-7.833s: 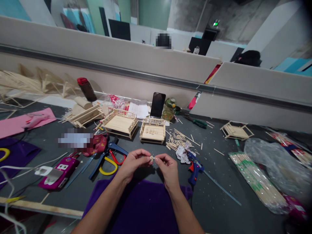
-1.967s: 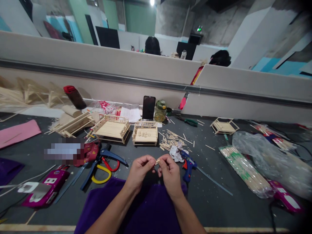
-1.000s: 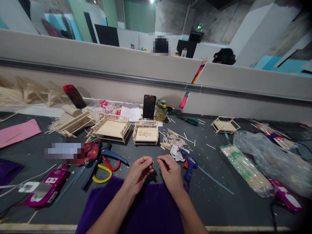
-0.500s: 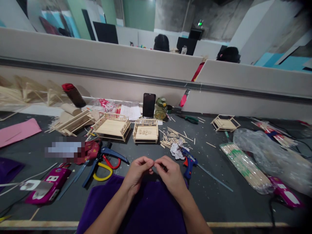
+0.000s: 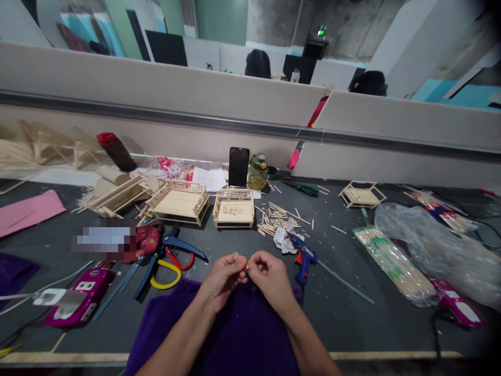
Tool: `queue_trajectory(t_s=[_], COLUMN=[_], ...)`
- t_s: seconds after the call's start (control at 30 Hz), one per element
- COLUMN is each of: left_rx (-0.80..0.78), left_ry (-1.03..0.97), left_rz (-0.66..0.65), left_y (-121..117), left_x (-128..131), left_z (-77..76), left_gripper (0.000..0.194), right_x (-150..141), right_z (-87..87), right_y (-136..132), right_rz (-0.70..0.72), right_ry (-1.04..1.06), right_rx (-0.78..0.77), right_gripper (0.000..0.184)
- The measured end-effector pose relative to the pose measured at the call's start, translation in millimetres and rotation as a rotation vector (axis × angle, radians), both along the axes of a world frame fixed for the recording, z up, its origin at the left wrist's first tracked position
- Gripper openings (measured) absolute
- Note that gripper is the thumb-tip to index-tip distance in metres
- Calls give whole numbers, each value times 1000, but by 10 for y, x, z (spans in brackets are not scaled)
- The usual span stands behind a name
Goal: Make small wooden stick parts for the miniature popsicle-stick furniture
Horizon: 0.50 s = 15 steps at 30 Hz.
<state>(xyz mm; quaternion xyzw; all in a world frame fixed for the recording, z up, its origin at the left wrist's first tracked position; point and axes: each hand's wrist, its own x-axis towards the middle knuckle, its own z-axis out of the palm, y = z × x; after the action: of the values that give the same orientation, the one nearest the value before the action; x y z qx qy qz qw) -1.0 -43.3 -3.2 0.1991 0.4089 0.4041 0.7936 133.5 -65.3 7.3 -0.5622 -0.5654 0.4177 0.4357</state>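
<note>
Over the cloth's [image 5: 235, 334] far edge, your left hand [image 5: 223, 279] and right hand [image 5: 271, 275] pinch a tiny piece [image 5: 247, 267]; past its right corner lies the glue gun [image 5: 303, 263].

This is a craft workshop in an office-like room: glue gun [image 5: 304, 267], scissors [image 5: 166, 285] and stick models [image 5: 178, 202] on the table [image 5: 336, 303], a partition [image 5: 195, 86] along its far edge, monitors [image 5: 166, 48] beyond.
</note>
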Motion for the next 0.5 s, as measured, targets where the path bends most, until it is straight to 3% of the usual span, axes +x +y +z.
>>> queue_trajectory(t_s=[0.1, 0.2, 0.33, 0.5], left_rx=[-30, -10, 85, 244], left_ry=[-44, -49, 47, 217], left_rz=[-27, -6, 17, 28], left_y=[-9, -11, -11, -13], left_x=[-7, -13, -20, -3], left_z=[11, 8, -11, -10], left_gripper=[31, 30, 29, 26], right_x=[6, 32, 89, 128], right_z=[-61, -71, -48, -64], right_y=[21, 26, 23, 19], right_rz=[38, 69, 110, 103], right_ry=[306, 464, 467, 280], right_rx=[-189, -257, -280, -268], right_gripper=[19, 26, 31, 27])
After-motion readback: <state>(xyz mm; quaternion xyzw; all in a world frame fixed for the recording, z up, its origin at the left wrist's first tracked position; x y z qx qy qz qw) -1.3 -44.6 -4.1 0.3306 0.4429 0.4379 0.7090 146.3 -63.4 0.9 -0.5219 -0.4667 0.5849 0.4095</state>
